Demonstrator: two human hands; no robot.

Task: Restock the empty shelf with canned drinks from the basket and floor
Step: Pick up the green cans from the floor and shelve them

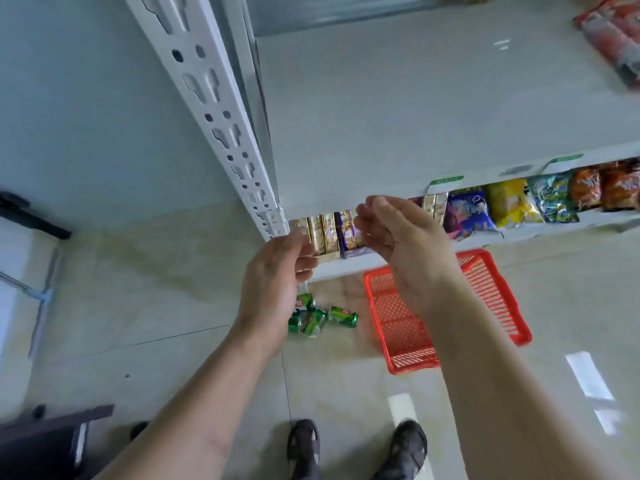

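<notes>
Both hands, left (277, 271) and right (398, 244), released, empty, before shelf (381, 98) edge; cans (318, 317), basket (485, 271) on floor.

Even, cool daylight fills the scene, with soft, faint shadows. Bright window reflections glare on the glossy floor (588, 375) at lower right. Wide-angle distortion bends the shelf post (207, 98) and stretches the edges. Motion blur softens both hands and the snack packets (512, 202).

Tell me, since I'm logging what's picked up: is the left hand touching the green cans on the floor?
Apart. The head view shows the left hand raised empty near the shelf edge, merely overlapping the green cans lying far below on the floor.
</notes>
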